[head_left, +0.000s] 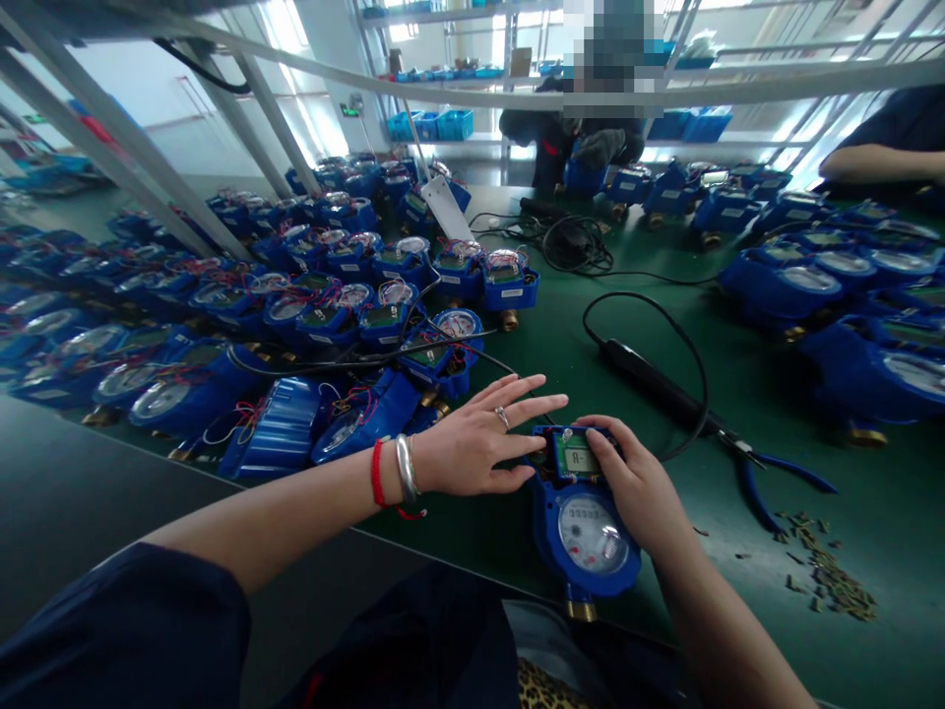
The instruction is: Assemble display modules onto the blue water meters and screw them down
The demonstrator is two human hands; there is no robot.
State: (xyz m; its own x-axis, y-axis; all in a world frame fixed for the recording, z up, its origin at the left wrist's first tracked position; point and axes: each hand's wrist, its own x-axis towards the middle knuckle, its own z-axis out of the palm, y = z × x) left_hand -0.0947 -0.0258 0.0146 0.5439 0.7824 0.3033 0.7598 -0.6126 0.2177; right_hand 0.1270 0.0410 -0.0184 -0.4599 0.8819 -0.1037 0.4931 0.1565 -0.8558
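A blue water meter [550, 537] lies in front of me, its round dial facing up and a brass fitting pointing towards me. At its far end, a green circuit board with a small display [580, 457] sits in the open housing. My right hand [642, 483] grips the meter's right side, with the thumb at the board's edge. My left hand [483, 443] is open, its fingers spread, at the housing's left edge; one fingertip reaches the board's left side. Whatever lies under that fingertip is hidden.
A black electric screwdriver [650, 379] with a looped cord lies beyond the meter, near blue-handled pliers [760, 473]. Small screws [834, 576] are scattered at right. Many blue meters [325, 315] crowd the left; others [789, 286] stand at right. Another person [553, 138] works across the table.
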